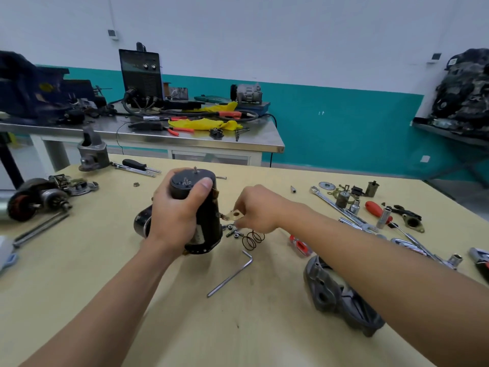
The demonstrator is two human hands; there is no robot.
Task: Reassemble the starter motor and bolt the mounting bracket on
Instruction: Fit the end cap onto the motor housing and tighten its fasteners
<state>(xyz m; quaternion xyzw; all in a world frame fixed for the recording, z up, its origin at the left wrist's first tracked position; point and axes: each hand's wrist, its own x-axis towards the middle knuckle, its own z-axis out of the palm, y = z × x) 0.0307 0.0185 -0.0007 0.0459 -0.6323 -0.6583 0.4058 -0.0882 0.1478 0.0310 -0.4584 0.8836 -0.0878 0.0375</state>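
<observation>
Starter motor (210,218) stands upright on your wooden table (185,327), with your left hand (177,210) wrapped round its body. Your right hand (259,207) pinches the brass terminal tab (233,215) at its side, above 1 coil spring (252,239).

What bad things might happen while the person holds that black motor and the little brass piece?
1. The motor body stands on end, held only by the left hand; if the grip slips, it may topple.
2. The right hand pinches the thin brass tab; pulling hard might bend it.
3. The loose nuts and spring lie right by the motor's base, so a bump could scatter them.
</observation>
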